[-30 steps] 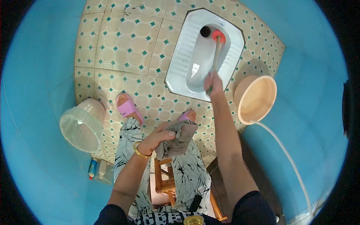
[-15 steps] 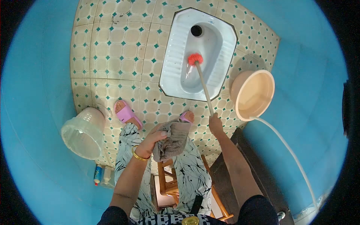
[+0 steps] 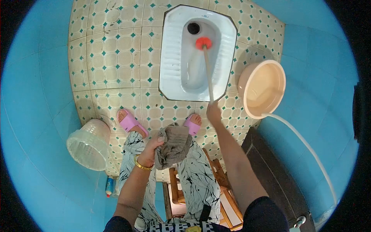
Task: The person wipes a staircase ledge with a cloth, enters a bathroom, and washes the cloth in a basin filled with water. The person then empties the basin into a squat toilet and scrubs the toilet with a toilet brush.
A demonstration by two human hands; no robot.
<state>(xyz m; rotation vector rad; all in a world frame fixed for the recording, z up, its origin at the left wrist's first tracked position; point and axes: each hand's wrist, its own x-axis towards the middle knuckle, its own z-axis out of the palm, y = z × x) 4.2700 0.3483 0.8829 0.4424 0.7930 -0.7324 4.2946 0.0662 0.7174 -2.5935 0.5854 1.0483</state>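
Note:
My right hand (image 3: 214, 113) is wrapped round the pale handle of a toilet brush (image 3: 208, 69). The brush's round red head rests in the basin of a white squat toilet (image 3: 168, 58), just below the dark drain hole (image 3: 193, 28). My left hand (image 3: 150, 149), with a gold bangle at the wrist, grips a crumpled grey-brown cloth (image 3: 172, 145) in front of my knees. The cloth hides most of the fingers of that hand.
A peach basin (image 3: 243, 91) of water stands right of the toilet, with a white hose (image 3: 301, 139) over its rim. At left are a lined waste bin (image 3: 96, 133) and a blue bottle (image 3: 109, 185). A wooden chair (image 3: 226, 181) is behind my legs; a dark ledge (image 3: 270, 170) lies at right.
The brush head has moved up the basin, closer to the drain hole, and my right hand has moved forward with it. The left hand still holds the cloth. The view has shifted slightly.

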